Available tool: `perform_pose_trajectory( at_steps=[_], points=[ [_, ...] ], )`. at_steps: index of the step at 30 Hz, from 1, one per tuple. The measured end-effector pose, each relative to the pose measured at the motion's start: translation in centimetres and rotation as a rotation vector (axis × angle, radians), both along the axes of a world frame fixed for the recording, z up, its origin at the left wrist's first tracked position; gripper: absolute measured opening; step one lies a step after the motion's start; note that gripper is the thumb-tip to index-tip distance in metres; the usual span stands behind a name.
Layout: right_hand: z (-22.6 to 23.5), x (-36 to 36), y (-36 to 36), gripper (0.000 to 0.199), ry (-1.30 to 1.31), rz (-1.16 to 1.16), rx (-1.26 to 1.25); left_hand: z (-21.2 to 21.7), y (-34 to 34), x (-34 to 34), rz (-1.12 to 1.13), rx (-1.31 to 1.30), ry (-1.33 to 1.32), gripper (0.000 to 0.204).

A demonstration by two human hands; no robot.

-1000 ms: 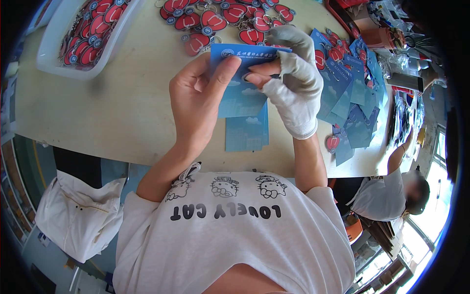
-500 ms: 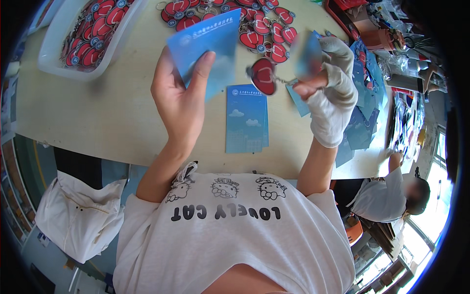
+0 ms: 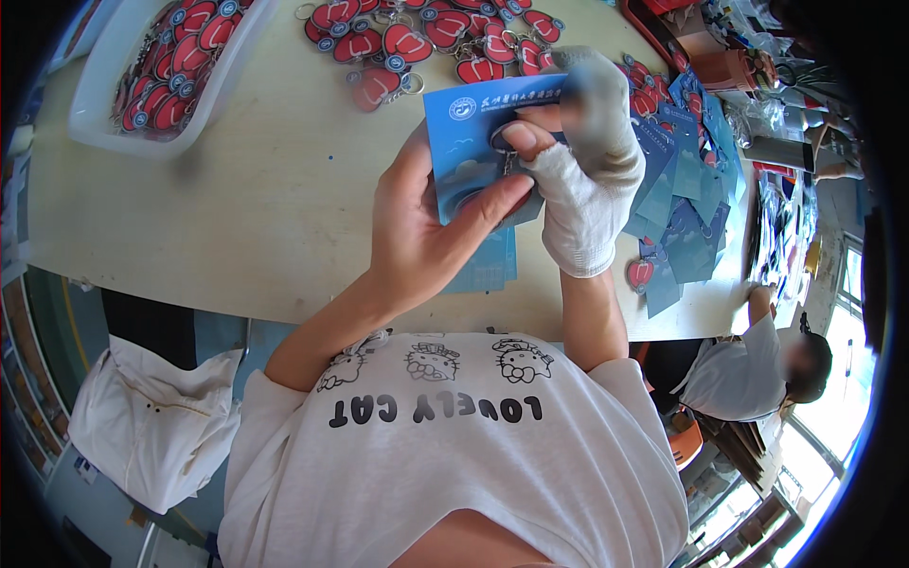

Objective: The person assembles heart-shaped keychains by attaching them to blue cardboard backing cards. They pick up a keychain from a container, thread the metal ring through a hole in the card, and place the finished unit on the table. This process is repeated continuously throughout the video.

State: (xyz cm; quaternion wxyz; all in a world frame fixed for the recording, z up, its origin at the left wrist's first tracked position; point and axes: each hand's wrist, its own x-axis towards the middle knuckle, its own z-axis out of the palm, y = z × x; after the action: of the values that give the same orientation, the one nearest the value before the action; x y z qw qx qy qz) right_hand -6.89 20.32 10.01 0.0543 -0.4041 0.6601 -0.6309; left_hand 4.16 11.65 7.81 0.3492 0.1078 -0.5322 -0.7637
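Note:
My left hand (image 3: 421, 213) grips a blue printed card (image 3: 459, 156) upright above the table, its thumb pressed across the card's front. Against that card my right hand (image 3: 592, 189), in a white glove with bare fingertips, pinches a keychain (image 3: 509, 163). A short metal chain and dark rounded parts of the keychain show between the thumbs; fingers cover most of it. Below the hands, more blue cards (image 3: 488, 270) lie on the table, partly hidden by the held card and my left hand.
A white plastic bin (image 3: 156, 144) of red keychains stands at the far left. More red keychains (image 3: 407, 43) lie loose at the table's far side. Blue cards (image 3: 696, 232), some with keychains, spread over the right side. Another person (image 3: 748, 374) sits at the right.
My right hand has moved left, bringing the dangling keychain against the card. My left hand has shifted right and slightly down with the card, so the two hands now meet.

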Motion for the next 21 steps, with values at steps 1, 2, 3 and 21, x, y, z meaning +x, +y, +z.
perform_pose_trajectory(
  at_steps=[1,2,3,21],
  points=[
    [-0.2,-0.3,0.1,0.028,0.1,0.014,0.005,0.0,-0.1,0.0,0.0,-0.023,-0.033,0.022],
    [0.0,-0.1,-0.1,0.031,0.042,0.019,-0.038,0.0,-0.1,0.0,0.0,-0.047,-0.066,0.022],
    [0.1,0.1,-0.3,0.034,-0.015,0.026,-0.084,0.1,-0.2,-0.2,-0.002,-0.018,-0.046,0.021],
    [0.8,2.9,0.1,0.044,-0.371,0.037,-0.057,-0.4,-0.2,0.4,-0.084,0.09,-0.087,0.039]
  ],
)
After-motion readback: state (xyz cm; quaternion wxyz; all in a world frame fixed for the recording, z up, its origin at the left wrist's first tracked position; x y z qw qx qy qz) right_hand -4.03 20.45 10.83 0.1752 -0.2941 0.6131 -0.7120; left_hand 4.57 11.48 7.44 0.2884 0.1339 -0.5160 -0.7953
